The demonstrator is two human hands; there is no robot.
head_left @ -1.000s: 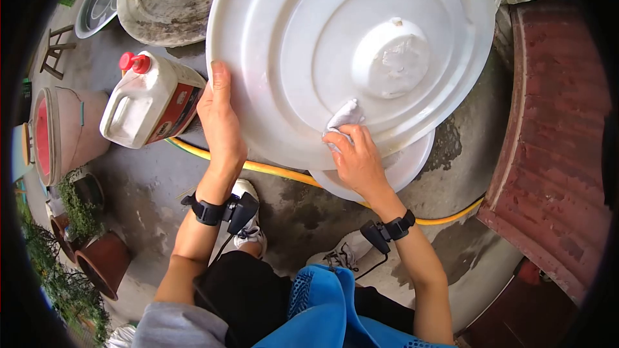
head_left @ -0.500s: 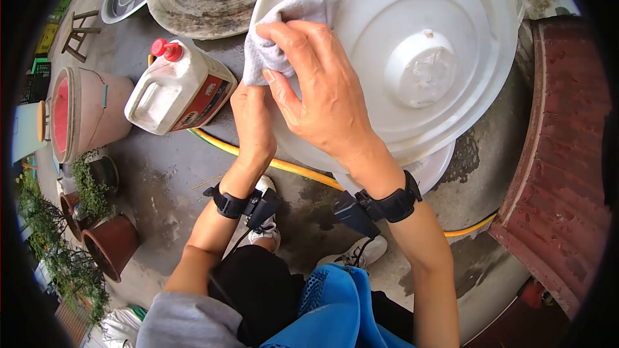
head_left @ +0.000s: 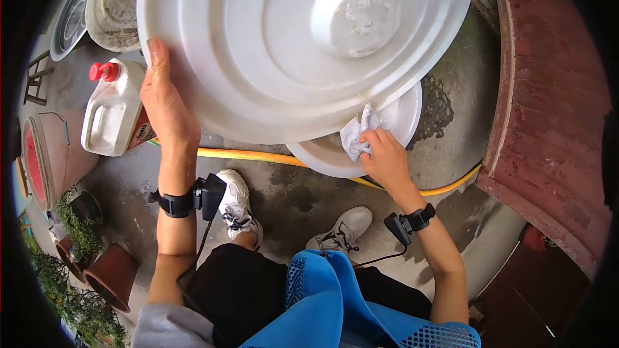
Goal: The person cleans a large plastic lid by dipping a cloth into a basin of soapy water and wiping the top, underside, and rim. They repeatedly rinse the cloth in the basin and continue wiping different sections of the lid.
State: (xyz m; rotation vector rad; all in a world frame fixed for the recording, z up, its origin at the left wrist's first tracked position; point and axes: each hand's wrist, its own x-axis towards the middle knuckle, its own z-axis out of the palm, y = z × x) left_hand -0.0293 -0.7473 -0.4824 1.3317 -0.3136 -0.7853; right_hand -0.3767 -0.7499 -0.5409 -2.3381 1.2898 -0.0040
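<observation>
A big round white plastic lid [head_left: 225,84] with ringed ridges and a raised round centre is held up, tilted, in front of me. My left hand [head_left: 166,106] grips its left rim, the thumb on the upper face and the other fingers hidden behind. My right hand [head_left: 383,158] is closed on a crumpled light-grey cloth [head_left: 356,136] at the lid's lower right edge. Part of the cloth meets the rim there. Below the lid, partly covered by it, a white basin [head_left: 403,119] rests on the ground.
On the left stand a white jug with a red cap [head_left: 106,106], a pinkish bucket [head_left: 55,154] and brown plant pots [head_left: 113,277]. A yellow hose [head_left: 251,156] crosses the wet concrete before my shoes. A rusty red metal sheet [head_left: 548,103] borders the right.
My right hand has carried the cloth from the lid's upper left edge down to its lower right edge. My left hand has shifted left, and the lid sits closer and more to the left.
</observation>
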